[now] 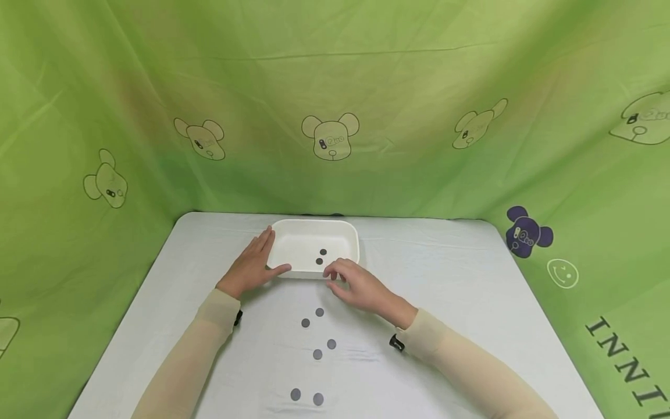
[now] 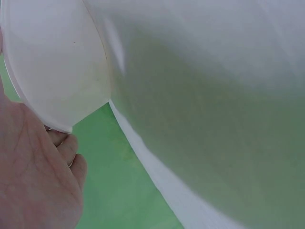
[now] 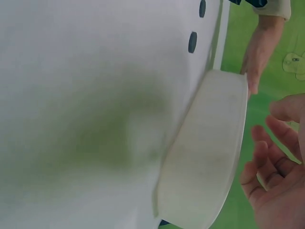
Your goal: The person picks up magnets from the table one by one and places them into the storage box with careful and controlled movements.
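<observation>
A white oblong tray (image 1: pixel 293 238) with rounded corners stands near the table's back edge. Inside it, toward the right, lie two small dark round discs, one (image 1: pixel 323 252) just behind the other (image 1: pixel 319 261). My left hand (image 1: pixel 250 269) rests against the tray's left end, fingers extended along the side and thumb over the front rim. Loosely bent, the fingers of my right hand (image 1: pixel 358 286) hover at the front rim near the discs. The right wrist view shows the thumb (image 3: pixel 288 108) apart from the fingers, with nothing seen between them.
Several grey discs lie in loose pairs on the white table (image 1: pixel 251 361) in front of the tray: a far pair (image 1: pixel 306 323), a middle pair (image 1: pixel 317 354) and a near pair (image 1: pixel 295 394). Green printed cloth (image 1: pixel 335 186) encloses the table's back and sides.
</observation>
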A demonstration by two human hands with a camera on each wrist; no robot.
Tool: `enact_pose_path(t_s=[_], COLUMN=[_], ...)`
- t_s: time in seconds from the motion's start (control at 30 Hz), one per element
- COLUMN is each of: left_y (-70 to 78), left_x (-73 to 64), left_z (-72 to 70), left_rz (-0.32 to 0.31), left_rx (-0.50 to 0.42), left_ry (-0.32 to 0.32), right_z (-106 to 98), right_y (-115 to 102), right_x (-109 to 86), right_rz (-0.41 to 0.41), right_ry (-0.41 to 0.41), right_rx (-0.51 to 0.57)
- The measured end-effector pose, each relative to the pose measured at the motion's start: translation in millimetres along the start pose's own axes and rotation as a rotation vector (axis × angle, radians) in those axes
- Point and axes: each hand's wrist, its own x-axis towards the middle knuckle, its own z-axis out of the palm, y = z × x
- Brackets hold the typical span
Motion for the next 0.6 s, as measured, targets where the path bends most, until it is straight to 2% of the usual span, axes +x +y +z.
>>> enact_pose_path(t_s=[0.6], left_y=[-0.2], left_x=[-0.4], left_z=[1.6], left_rz=[-0.014], left_rx=[-0.004], left_ry=[-0.012], right_z=[12.9], right_y=[-0.6], right_x=[-37.0], right_rz=[0.039], right_ry=[-0.072], right_rx=[0.022])
